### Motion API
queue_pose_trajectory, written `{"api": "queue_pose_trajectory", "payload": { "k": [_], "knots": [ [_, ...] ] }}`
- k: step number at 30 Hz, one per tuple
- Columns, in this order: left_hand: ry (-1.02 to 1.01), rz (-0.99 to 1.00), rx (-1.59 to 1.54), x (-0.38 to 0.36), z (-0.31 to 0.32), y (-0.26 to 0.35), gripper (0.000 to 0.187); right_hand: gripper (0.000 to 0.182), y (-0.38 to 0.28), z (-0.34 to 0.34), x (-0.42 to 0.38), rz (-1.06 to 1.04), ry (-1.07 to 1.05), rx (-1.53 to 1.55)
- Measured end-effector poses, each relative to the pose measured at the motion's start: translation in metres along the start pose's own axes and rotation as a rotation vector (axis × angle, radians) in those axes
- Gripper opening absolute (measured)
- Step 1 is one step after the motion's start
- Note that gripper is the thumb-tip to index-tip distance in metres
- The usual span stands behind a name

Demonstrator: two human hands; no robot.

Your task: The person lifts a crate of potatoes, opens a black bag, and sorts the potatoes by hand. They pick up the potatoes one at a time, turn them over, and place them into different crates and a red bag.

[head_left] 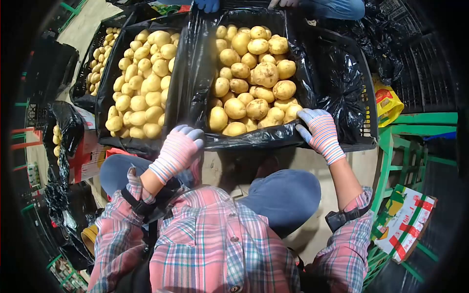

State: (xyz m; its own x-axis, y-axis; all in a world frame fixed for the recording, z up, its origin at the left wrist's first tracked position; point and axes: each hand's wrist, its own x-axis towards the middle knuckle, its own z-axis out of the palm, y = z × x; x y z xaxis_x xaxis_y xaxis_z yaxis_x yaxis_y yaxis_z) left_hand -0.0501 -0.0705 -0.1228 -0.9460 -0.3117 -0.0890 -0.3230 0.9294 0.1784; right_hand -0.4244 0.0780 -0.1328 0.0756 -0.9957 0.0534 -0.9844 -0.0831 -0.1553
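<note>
In front of me stands a crate lined with a black plastic liner [254,138] and full of potatoes [264,74], some with brown marks. My left hand [177,150], in a striped glove with grey fingertips, is closed on the liner at the near left corner. At the near right corner my right hand [320,133], gloved alike, has its fingers closed over the same liner's edge. A second lined crate, holding smooth yellow potatoes [144,90], stands to the left, close to my left hand.
To the right is a crate covered in black plastic [339,88]. A smaller crate of potatoes [101,61] stands far left. Another person's blue-gloved hand [207,5] shows at the top. Green metal frames [386,161] and a printed cardboard box [403,222] lie right.
</note>
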Motion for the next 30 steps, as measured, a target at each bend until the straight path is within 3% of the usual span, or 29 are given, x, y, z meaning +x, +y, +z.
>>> {"api": "queue_pose_trajectory", "payload": {
  "k": [4, 7, 11, 13, 15, 17, 19, 21, 23, 24, 25, 27, 29, 30],
  "knots": [
    [0.133, -0.049, -0.078, -0.023, 0.014, 0.000, 0.022, 0.032, 0.003, 0.002, 0.013, 0.093, -0.007, 0.098],
    [0.073, -0.075, -0.079, -0.024, 0.010, 0.006, 0.021, 0.030, 0.001, 0.001, 0.050, 0.131, 0.049, 0.115],
    [-0.082, -0.139, -0.104, -0.031, 0.022, 0.003, 0.020, 0.049, -0.019, 0.014, 0.123, 0.189, -0.047, -0.014],
    [-0.170, -0.125, -0.165, -0.028, 0.018, 0.004, 0.023, 0.074, -0.027, 0.033, 0.150, 0.228, -0.049, -0.094],
    [-0.090, -0.134, -0.181, -0.035, 0.027, 0.006, 0.026, 0.078, -0.038, 0.037, 0.172, 0.326, -0.235, -0.176],
    [-0.469, -0.251, -0.260, -0.046, 0.045, 0.008, 0.027, 0.079, -0.037, 0.052, 0.182, 0.305, -0.208, -0.187],
    [-0.905, -0.174, -0.240, -0.063, 0.078, 0.007, 0.029, 0.078, -0.036, 0.051, 0.191, 0.309, -0.251, -0.189],
    [-0.737, -0.250, -0.341, -0.061, 0.079, 0.006, 0.028, 0.076, -0.024, 0.053, 0.193, 0.267, -0.277, -0.142],
    [-0.373, -0.452, -0.642, -0.053, 0.051, -0.012, 0.027, 0.075, 0.002, 0.074, 0.188, 0.356, -0.259, 0.522],
    [-0.305, -0.496, -0.663, -0.048, 0.039, -0.023, 0.026, 0.072, -0.001, 0.065, 0.185, 0.390, -0.282, 0.842],
    [-0.206, -0.621, -0.902, -0.047, 0.026, -0.029, 0.026, 0.065, -0.025, 0.040, 0.173, 0.535, -0.351, 1.495],
    [-0.064, -0.736, -1.414, -0.043, -0.011, -0.028, 0.030, 0.062, -0.062, 0.001, 0.161, 0.615, -0.438, 1.901],
    [0.198, -0.585, -1.618, -0.040, -0.032, -0.018, 0.035, 0.063, -0.101, -0.025, 0.157, 0.282, -0.453, 2.062],
    [0.195, -0.561, -1.690, -0.040, -0.044, -0.013, 0.039, 0.069, -0.119, -0.037, 0.154, 0.282, -0.473, 2.161]
  ]
}}
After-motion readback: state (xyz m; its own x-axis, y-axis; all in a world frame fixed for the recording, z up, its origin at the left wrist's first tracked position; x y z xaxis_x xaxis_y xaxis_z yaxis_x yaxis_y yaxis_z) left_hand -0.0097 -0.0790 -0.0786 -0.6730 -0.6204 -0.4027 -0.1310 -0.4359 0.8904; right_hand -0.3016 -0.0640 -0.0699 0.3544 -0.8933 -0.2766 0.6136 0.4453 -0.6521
